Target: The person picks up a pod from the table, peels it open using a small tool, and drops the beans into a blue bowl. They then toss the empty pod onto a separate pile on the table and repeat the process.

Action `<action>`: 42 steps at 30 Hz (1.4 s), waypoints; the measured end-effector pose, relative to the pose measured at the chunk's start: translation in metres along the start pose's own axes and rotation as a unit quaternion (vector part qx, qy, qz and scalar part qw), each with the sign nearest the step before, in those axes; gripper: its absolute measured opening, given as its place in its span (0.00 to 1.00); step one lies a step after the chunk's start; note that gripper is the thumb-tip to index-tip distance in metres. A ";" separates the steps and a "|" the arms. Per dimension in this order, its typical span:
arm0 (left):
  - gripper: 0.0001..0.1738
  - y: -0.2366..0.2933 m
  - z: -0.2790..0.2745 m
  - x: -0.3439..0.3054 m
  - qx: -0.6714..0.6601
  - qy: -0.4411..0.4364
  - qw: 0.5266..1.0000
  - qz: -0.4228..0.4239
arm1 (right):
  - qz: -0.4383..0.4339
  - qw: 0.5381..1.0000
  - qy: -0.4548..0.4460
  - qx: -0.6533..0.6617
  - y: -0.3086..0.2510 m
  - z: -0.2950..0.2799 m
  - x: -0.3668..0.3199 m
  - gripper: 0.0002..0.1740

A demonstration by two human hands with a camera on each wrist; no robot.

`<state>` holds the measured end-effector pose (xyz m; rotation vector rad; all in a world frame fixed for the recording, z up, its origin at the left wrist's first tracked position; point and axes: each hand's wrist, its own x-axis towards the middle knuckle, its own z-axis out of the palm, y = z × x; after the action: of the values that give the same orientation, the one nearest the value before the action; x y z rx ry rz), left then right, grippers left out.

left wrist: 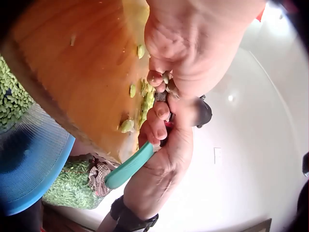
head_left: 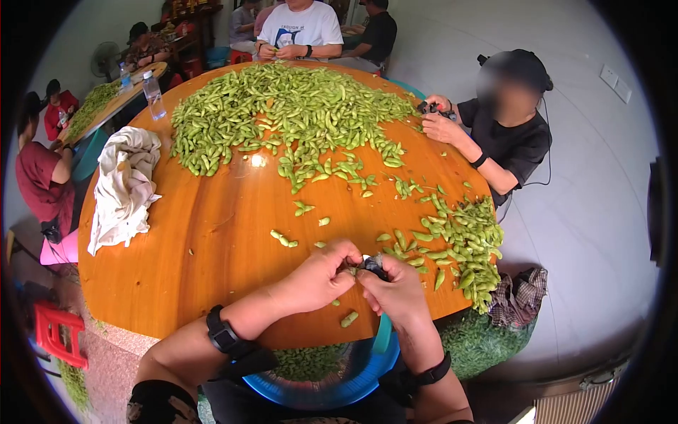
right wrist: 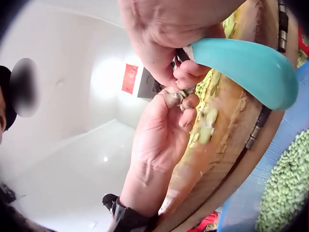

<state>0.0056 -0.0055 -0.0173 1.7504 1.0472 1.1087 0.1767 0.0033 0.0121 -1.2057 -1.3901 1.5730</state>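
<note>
While the left hand (head_left: pixel 316 280) pinches one mostly hidden pod (left wrist: pixel 166 77), the right hand (head_left: pixel 398 292) grips one teal-handled tool (right wrist: pixel 246 67).

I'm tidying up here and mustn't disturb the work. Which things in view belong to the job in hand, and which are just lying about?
Belonging to the job, it seems:
green pods
teal-handled tool in the right hand
blue basin with beans

Probably just lying about:
white cloth
plastic bottle
checked cloth
</note>
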 end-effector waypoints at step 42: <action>0.16 0.011 -0.013 0.024 0.001 0.095 0.994 -0.050 | 0.011 0.998 -0.067 0.012 -0.019 -0.012 0.020 0.09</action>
<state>0.0022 0.0153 0.0030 1.5984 1.2372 1.2300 0.1802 0.0285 0.0270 -1.1219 -1.4428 1.7084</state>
